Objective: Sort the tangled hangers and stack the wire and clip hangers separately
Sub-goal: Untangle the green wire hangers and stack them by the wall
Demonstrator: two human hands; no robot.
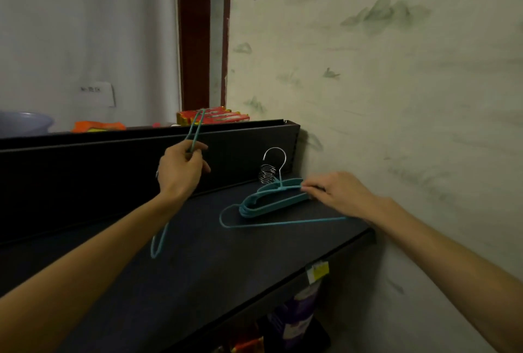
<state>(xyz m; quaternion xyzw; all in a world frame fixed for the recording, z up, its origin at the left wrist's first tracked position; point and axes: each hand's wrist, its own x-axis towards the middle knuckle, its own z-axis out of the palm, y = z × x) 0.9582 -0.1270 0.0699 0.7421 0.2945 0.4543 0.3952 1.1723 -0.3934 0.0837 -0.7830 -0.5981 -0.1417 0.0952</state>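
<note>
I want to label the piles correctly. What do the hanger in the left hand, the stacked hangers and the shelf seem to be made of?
Hanger in the left hand: thin wire, probably with a matte teal coating. Stacked hangers: teal bodies, flatter and broader, perhaps plastic or coated; their hooks are bare shiny metal. Shelf: dark and matte, perhaps painted metal or board; unclear.

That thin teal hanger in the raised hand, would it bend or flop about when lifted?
Probably springy rather than floppy: the teal wire hanger keeps its long loop shape while the left hand pinches it at one spot. Likely light, since a fingertip pinch holds it. Its thin wire might snag other hangers.
</note>
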